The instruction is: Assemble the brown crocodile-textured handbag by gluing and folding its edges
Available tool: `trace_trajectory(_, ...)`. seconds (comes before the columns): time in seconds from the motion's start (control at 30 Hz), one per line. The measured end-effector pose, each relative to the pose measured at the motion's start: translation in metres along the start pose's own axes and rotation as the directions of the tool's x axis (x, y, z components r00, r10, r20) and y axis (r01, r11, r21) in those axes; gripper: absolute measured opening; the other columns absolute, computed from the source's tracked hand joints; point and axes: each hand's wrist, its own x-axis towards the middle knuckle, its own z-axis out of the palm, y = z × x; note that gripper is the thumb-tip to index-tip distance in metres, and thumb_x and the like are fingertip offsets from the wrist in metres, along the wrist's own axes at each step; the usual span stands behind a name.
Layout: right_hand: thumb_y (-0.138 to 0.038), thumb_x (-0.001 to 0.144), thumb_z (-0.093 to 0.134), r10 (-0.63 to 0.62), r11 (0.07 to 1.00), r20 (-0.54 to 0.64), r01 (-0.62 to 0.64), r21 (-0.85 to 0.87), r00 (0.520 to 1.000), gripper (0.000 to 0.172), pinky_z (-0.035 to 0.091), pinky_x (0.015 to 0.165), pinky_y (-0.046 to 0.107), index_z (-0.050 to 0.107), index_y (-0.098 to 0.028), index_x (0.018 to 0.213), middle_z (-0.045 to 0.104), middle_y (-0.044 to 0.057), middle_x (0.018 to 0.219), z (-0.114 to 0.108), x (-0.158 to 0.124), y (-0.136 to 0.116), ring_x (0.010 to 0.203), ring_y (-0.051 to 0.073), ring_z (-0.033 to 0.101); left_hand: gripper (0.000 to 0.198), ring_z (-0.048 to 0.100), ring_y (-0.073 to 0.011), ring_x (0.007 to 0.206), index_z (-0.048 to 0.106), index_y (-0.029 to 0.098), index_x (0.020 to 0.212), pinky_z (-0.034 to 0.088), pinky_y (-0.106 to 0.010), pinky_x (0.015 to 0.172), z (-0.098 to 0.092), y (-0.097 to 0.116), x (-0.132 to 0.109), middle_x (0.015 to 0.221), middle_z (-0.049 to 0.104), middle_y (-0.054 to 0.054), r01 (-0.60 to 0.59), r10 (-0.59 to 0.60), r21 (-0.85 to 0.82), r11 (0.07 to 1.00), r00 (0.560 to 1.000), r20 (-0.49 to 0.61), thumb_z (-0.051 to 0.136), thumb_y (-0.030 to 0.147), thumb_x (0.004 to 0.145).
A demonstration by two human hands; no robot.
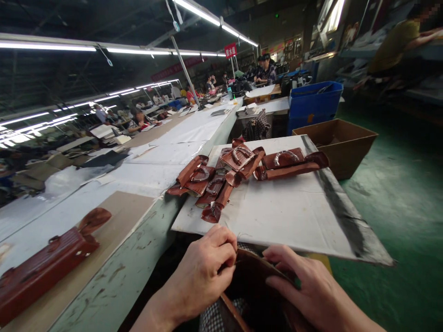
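A dark brown leather bag (pixel 256 286), its mouth facing up at me, rests over my lap. My left hand (pixel 211 267) pinches the bag's far rim at the left corner. On the right, my right hand (pixel 301 276) grips the same rim, thumb inside and fingers outside. The bag's inside is dark and its lower part lies out of view. Just beyond my hands, several reddish-brown handbag pieces (pixel 238 157) with wrapped handles lie heaped on a white board (pixel 277 207).
A finished-looking brown bag (pixel 51 263) lies on the long bench (pixel 138 244) at left. A cardboard box (pixel 346 138) and a blue bin (pixel 314 99) stand behind the board at right. Other people sit working farther back; one person (pixel 394 50) is at upper right.
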Motion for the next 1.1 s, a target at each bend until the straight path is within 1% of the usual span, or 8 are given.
trace_trajectory(0.07,-0.019,0.087,0.058,0.010,1.000,0.000,-0.010,0.004,1.000,0.026,0.052,0.075,0.026,0.052,-0.030,0.110,0.073,-0.006,0.101,0.000,0.001,-0.001,0.087,0.015,0.071,0.028,0.052,-0.0142,0.088,0.043,0.018,0.069,0.040,-0.024,0.075,-0.002,-0.001,0.002,0.087,0.057,0.002,-0.033,0.032,0.032,0.999,0.999,0.036,0.056,-0.006,0.076)
trace_trajectory(0.2,-0.021,0.088,0.057,0.007,1.000,0.012,-0.007,0.010,1.000,0.023,0.051,0.074,0.025,0.053,-0.030,0.109,0.073,-0.007,0.099,-0.002,0.003,-0.001,0.086,0.014,0.070,0.025,0.049,-0.0152,0.081,0.047,0.018,0.070,0.038,-0.025,0.067,-0.006,0.001,0.004,0.074,0.055,0.003,-0.024,0.011,0.138,0.990,0.995,0.094,0.056,-0.005,0.075)
trace_trajectory(0.37,-0.021,0.088,0.058,0.018,1.000,0.018,-0.018,0.002,1.000,0.020,0.049,0.072,0.024,0.056,-0.030,0.106,0.071,-0.008,0.092,-0.003,0.005,-0.003,0.081,0.013,0.069,0.022,0.051,-0.0157,0.078,0.056,0.019,0.082,0.038,-0.026,0.064,-0.005,0.006,0.005,0.079,0.057,0.002,0.067,-0.080,0.172,0.983,0.994,0.069,0.066,0.001,0.076)
trace_trajectory(0.53,-0.023,0.089,0.056,0.016,0.999,0.013,-0.017,0.033,1.000,0.017,0.049,0.071,0.025,0.058,-0.028,0.105,0.072,-0.006,0.091,-0.004,0.004,-0.004,0.081,0.015,0.069,0.012,0.052,-0.0200,0.087,0.060,0.020,0.080,0.043,-0.029,0.071,0.002,0.003,0.005,0.080,0.061,0.001,-0.017,0.013,0.195,0.981,1.000,0.022,0.063,0.010,0.086)
trace_trajectory(0.63,-0.023,0.089,0.056,0.004,0.998,-0.023,-0.002,0.055,1.000,0.017,0.049,0.070,0.025,0.059,-0.028,0.104,0.073,-0.004,0.090,-0.003,0.003,-0.004,0.080,0.016,0.070,0.015,0.054,-0.0189,0.084,0.061,0.020,0.078,0.045,-0.029,0.070,0.007,0.000,0.005,0.083,0.059,-0.001,-0.006,0.013,0.192,0.981,0.999,-0.038,0.058,0.011,0.090)
trace_trajectory(0.77,-0.024,0.090,0.055,-0.034,0.998,-0.052,0.037,0.049,0.998,0.016,0.049,0.067,0.025,0.060,-0.028,0.105,0.073,-0.004,0.089,-0.002,0.002,-0.002,0.077,0.016,0.070,0.015,0.060,-0.0171,0.092,0.060,0.018,0.079,0.049,-0.028,0.077,0.011,-0.003,0.004,0.106,0.058,-0.004,-0.011,0.023,0.112,0.994,0.993,-0.112,0.056,0.007,0.088)
trace_trajectory(0.87,-0.023,0.089,0.056,-0.029,0.999,-0.045,0.030,0.033,0.999,0.017,0.049,0.066,0.024,0.060,-0.028,0.105,0.073,-0.005,0.087,-0.001,0.003,-0.001,0.076,0.016,0.070,0.016,0.063,-0.0164,0.094,0.057,0.018,0.080,0.050,-0.028,0.081,0.013,-0.008,0.004,0.105,0.064,-0.003,-0.083,0.093,0.089,0.993,0.989,-0.113,0.054,0.006,0.089)
trace_trajectory(1.1,-0.023,0.088,0.056,-0.020,0.999,-0.043,0.021,0.032,0.999,0.018,0.049,0.068,0.026,0.060,-0.029,0.105,0.073,-0.005,0.088,0.001,0.004,-0.001,0.078,0.016,0.070,0.013,0.065,-0.0174,0.089,0.055,0.018,0.083,0.052,-0.029,0.076,0.012,-0.015,0.005,0.101,0.069,-0.002,-0.187,0.206,0.206,0.961,0.976,-0.073,0.052,0.008,0.091)
